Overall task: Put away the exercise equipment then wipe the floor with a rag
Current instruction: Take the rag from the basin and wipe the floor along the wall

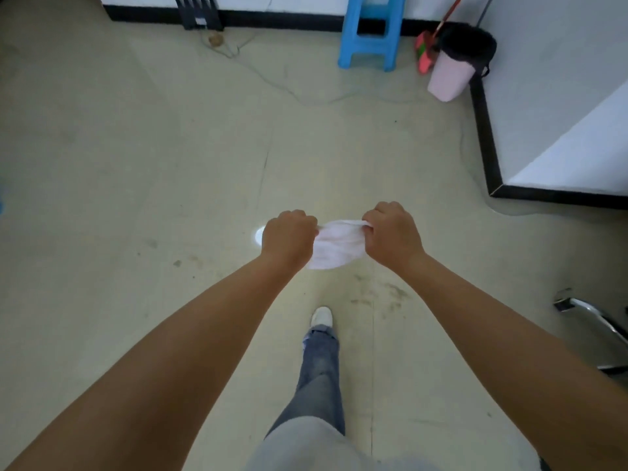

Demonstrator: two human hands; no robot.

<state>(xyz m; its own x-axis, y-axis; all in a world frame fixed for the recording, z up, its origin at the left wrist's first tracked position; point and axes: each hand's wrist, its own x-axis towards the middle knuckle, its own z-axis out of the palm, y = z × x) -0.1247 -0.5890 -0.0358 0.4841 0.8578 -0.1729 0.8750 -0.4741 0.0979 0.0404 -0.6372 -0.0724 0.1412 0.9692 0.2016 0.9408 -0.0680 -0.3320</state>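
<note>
Fingers [307, 223] of left hand [289, 237] curled tight, gripping rag [336, 246] | right hand [390, 232] fisted on rag's other end | rag: white, stretched between both hands, held above floor [136, 164] | far side: blue stool [372, 32], pink bin [448, 76] by wall

Dim, even indoor light with a greenish cast over the floor [136, 164]. A small bright glare spot [260, 235] lies just left of the left hand [289, 237]. Shadows are faint. The whole picture is soft; the rag [336, 246] between the hands is blurred. Wide-angle bending curves the baseboard [486, 130] far right of the right hand [390, 232].
</note>
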